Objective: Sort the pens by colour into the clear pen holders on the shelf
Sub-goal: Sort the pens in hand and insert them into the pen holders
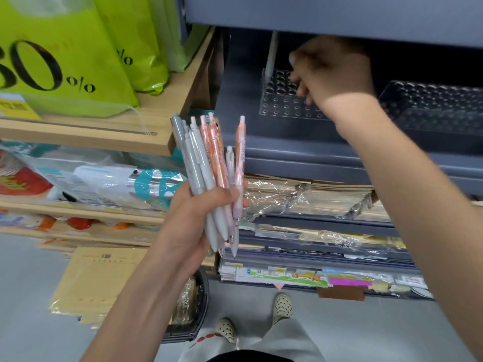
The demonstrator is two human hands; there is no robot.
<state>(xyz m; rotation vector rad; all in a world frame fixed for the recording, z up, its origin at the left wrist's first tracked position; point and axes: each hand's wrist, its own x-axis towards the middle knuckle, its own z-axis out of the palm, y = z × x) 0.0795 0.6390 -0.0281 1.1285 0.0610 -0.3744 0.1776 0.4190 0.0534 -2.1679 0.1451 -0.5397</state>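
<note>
Pens (209, 173), grey and pink, are gripped in the left hand (198, 218), near, ready for picking. Far on the shelf (287, 145), one grey pen (270, 57) stands in the clear holder (282, 108). Right hand (332, 71) hangs over its holes, too blurry to tell if it holds anything.

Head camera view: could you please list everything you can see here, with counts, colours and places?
Left pen holder, right pen holder: two, clear, on the shelf.
Single pen: one, pale grey, upright in the left pen holder's back corner.
Pen bundle: roughly eight, grey and pink-orange, in the left hand.
Shelf: one, dark grey, centre right.
Bags: at least two, lime green, wooden shelf upper left.
Wrapped paper stacks: several, brown, below the shelf.
Envelopes: a stack, tan, lower left.
Shoes: two, cream dotted, bottom centre.
Left hand: grips the pen bundle.
Right hand: blurred, at the left pen holder.
</note>
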